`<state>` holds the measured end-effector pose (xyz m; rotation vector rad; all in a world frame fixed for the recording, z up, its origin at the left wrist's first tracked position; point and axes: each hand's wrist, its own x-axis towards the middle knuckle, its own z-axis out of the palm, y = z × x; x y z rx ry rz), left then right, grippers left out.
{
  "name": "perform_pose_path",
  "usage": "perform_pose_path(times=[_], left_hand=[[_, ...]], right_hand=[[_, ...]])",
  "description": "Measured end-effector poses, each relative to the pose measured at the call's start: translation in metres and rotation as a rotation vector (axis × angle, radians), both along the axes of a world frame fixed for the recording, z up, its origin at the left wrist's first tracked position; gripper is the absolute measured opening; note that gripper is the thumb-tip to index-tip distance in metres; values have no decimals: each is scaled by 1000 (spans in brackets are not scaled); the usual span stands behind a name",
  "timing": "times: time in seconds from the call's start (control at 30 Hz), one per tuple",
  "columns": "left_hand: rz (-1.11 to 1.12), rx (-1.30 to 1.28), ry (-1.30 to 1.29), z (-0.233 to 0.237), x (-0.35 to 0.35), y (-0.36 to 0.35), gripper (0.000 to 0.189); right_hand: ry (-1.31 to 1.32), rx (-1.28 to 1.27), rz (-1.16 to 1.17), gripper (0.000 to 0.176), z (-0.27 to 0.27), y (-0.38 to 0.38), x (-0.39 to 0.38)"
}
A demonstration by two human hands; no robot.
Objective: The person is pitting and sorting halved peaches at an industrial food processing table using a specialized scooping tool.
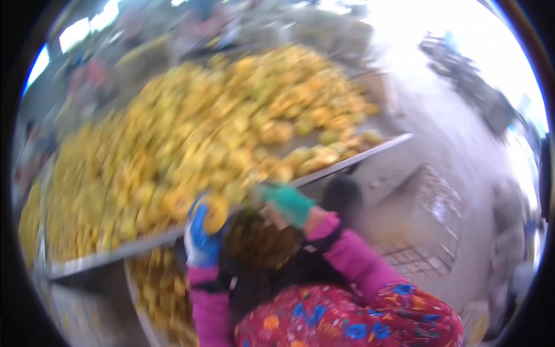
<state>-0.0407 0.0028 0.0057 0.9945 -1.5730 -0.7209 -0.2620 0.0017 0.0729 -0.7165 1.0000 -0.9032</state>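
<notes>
My left hand [202, 234], in a blue and white glove, is closed around a round yellow fruit [216, 213] with a paler middle. To its right my right hand [289, 203], in a green glove, has its fingers curled in. Motion blur hides what it holds; something greyish shows by its fingertips. Both hands are at the near edge of a metal-rimmed table [341, 165] heaped with yellow fruit [191, 136]. Below and between the hands is a dark container [260, 240] of brownish-green pieces.
A crate [162, 289] of yellow pieces stands under the table at lower left. A wire-like basket or crate [425, 220] sits on the floor at right. Other people [92, 81] are blurred at the far left and back. Dark shapes [474, 87] line the floor's far right.
</notes>
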Motion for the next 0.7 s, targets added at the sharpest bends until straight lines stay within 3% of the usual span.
perform_pose_path(times=[0.03, 0.07, 0.13, 0.2, 0.23, 0.27, 0.33, 0.4, 0.47, 0.5, 0.53, 0.6, 0.63, 0.7], left_hand=[[-196, 528, 794, 14, 3, 9, 34], [-150, 469, 671, -1, 7, 5, 37], [-131, 615, 1045, 33, -10, 20, 31], [84, 161, 226, 16, -8, 15, 33], [36, 301, 505, 15, -12, 16, 33], [51, 316, 499, 16, -13, 16, 33], [50, 266, 617, 18, -19, 13, 33], [115, 222, 583, 17, -25, 15, 32], [80, 235, 531, 28, -28, 18, 30], [153, -153, 45, 25, -23, 14, 26], [150, -147, 41, 22, -23, 15, 26], [164, 143, 308, 23, -22, 19, 24], [267, -217, -206, 16, -16, 17, 24], [251, -108, -110, 14, -16, 17, 24]], right_hand=[[93, -68, 34, 23, -20, 2, 11], [281, -160, 57, 22, -15, 8, 20], [256, -242, 125, 17, -3, 26, 19], [338, -331, 172, 17, 12, 35, 28], [462, -570, 96, 22, -15, 29, 32], [451, -554, 106, 22, -20, 30, 34], [741, -879, 39, 25, -24, 32, 39], [768, -810, 115, 28, -24, 32, 39], [858, -874, 101, 29, -32, 29, 44], [833, -879, 98, 30, -36, 28, 47], [830, -873, 96, 30, -37, 29, 49], [882, -893, 34, 28, -39, 31, 53], [886, -835, 66, 28, -38, 31, 53], [882, -819, 68, 28, -38, 33, 53]])
